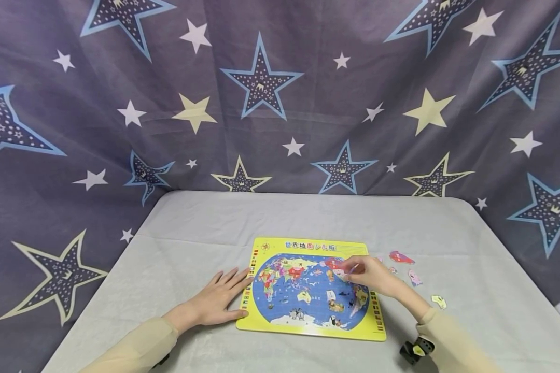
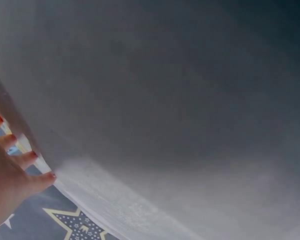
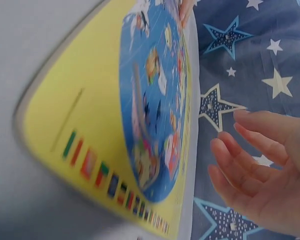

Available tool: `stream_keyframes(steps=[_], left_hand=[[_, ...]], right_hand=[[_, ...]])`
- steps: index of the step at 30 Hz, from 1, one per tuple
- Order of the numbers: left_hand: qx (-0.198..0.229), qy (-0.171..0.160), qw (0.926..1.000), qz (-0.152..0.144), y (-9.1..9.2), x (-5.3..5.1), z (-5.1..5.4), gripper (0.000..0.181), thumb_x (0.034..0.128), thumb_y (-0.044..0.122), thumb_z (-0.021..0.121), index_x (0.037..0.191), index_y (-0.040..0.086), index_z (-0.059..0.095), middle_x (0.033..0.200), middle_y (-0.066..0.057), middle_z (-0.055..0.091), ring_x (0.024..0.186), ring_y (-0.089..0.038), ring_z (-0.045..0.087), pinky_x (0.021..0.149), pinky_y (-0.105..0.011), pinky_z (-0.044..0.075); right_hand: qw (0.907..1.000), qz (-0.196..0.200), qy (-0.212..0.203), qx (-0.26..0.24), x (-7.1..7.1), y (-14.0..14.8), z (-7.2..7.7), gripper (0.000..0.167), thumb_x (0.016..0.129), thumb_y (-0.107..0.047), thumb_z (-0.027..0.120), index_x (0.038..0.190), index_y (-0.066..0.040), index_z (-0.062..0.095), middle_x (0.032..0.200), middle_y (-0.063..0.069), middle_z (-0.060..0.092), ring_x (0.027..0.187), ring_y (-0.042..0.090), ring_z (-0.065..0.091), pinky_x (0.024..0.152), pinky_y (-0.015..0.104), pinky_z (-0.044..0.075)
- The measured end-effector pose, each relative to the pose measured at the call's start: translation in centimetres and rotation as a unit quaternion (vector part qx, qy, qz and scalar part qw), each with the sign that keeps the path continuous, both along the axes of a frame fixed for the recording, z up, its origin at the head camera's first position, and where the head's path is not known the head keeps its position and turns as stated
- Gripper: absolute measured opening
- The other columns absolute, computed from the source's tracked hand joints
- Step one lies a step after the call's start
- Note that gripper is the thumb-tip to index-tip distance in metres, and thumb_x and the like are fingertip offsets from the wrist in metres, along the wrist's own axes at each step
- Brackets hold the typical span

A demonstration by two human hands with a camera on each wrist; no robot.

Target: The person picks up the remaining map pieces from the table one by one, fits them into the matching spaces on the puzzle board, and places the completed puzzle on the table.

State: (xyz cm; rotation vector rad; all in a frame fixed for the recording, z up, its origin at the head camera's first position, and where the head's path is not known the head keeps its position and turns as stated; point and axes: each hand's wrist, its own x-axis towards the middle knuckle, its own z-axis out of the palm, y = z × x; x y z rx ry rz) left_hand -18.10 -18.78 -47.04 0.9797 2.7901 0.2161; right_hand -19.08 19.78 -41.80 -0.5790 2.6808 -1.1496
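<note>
A yellow-bordered world map puzzle board (image 1: 378,334) lies flat on the table. My left hand (image 1: 219,300) rests at its left edge with fingers spread. In the left wrist view only part of the left hand (image 2: 10,175) shows, and its fingers are apart. Over the upper right of the map is my right hand (image 1: 371,274), thumb and forefinger bent beside a red puzzle piece (image 1: 333,264) on the board. The right wrist view shows the right hand (image 3: 262,170) with loosely bent, separated fingers and no piece visible between them.
Right of the board lie loose puzzle pieces: a red one (image 1: 401,257), a pink one (image 1: 415,277), a yellow-green one (image 1: 439,301) and a small one (image 1: 393,270). The grey-covered table (image 1: 308,215) meets a star-patterned curtain (image 1: 298,129) behind.
</note>
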Motion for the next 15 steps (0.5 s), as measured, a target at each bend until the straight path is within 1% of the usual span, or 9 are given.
stream_keyframes(steps=[6, 11, 15], left_hand=[[0.001, 0.003, 1.0, -0.001, 0.0, 0.0, 0.0, 0.077, 0.0819, 0.067, 0.033, 0.143, 0.021, 0.019, 0.148, 0.0, 0.013, 0.133, -0.027, 0.013, 0.102, -0.054, 0.013], [0.005, 0.001, 1.0, -0.002, 0.0, 0.0, -0.1, 0.077, 0.0821, 0.066, 0.033, 0.143, 0.021, 0.019, 0.148, 0.0, 0.013, 0.134, -0.027, 0.012, 0.103, -0.054, 0.013], [0.004, 0.001, 1.0, 0.0, 0.0, 0.0, -0.1, 0.077, 0.082, 0.067, 0.033, 0.143, 0.021, 0.019, 0.148, 0.0, 0.013, 0.134, -0.027, 0.012, 0.103, -0.054, 0.013]], right_hand=[[0.9999, 0.008, 0.012, 0.0, 0.5, 1.7, 0.1, 0.023, 0.079, -0.007, 0.064, 0.1, 0.004, 0.063, 0.086, 0.007, 0.062, 0.074, 0.016, 0.056, 0.063, 0.023, 0.047], [0.9999, 0.005, 0.012, 0.006, 1.0, 2.8, 0.1, 0.023, 0.078, -0.005, 0.064, 0.099, 0.004, 0.062, 0.086, 0.007, 0.062, 0.073, 0.016, 0.056, 0.063, 0.023, 0.047], [0.9999, 0.006, 0.009, 0.001, 1.4, 3.8, 0.3, 0.023, 0.077, -0.004, 0.064, 0.099, 0.005, 0.062, 0.085, 0.008, 0.062, 0.073, 0.016, 0.056, 0.062, 0.023, 0.047]])
